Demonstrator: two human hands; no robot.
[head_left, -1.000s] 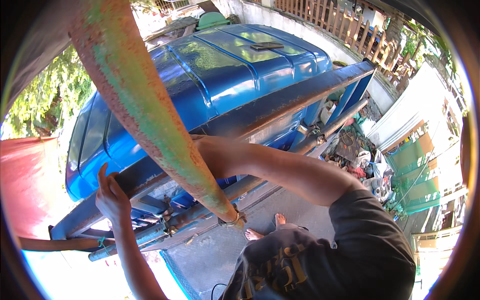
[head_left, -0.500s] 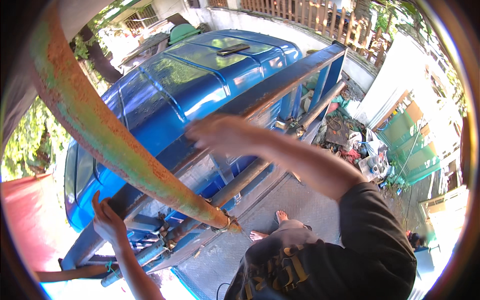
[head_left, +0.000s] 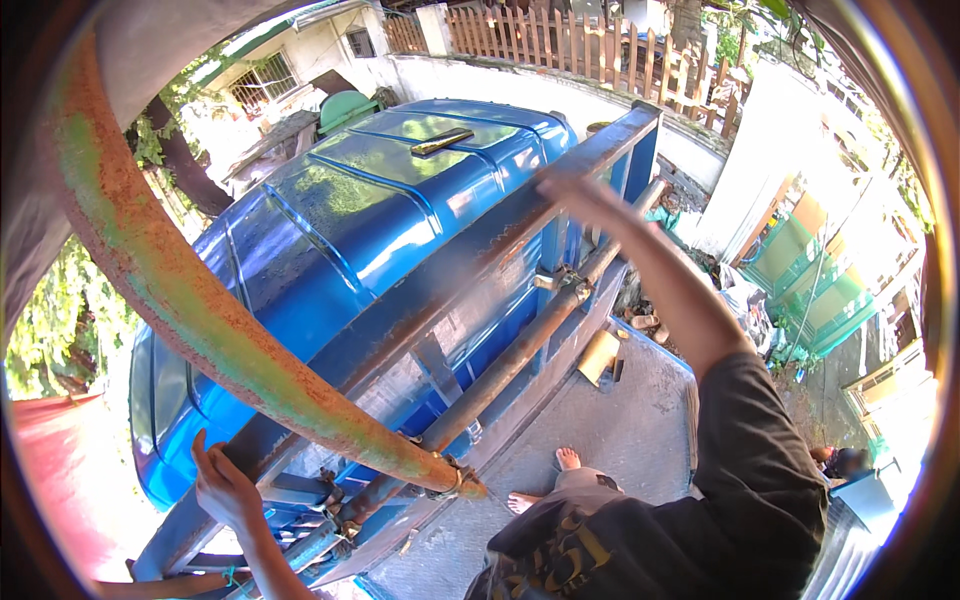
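Note:
I look down over the blue roof of a truck cab [head_left: 400, 190] from behind its blue metal rail [head_left: 470, 280]. My left hand [head_left: 225, 490] is at the lower left, fingers curled over the low end of that rail. My right arm stretches forward. My right hand [head_left: 575, 190] is blurred, its fingers spread just above the rail's upper end near the blue corner post [head_left: 640, 140]. A thick rusty pipe with green paint [head_left: 180, 290] arcs from the upper left down to a clamp [head_left: 455, 480]. A brown pipe [head_left: 520, 345] runs below the rail.
My bare feet [head_left: 565, 460] stand on the grey truck bed floor [head_left: 630, 430]. A tan block [head_left: 598, 355] lies near the rail's base. A white wall with a wooden fence [head_left: 600, 45] runs behind the cab. Green sheeting [head_left: 800, 270] and clutter lie at the right.
My right hand has swung from beside the rusty pipe up and to the right along the blue rail. My left hand has stayed on the rail's low end. The view has tilted.

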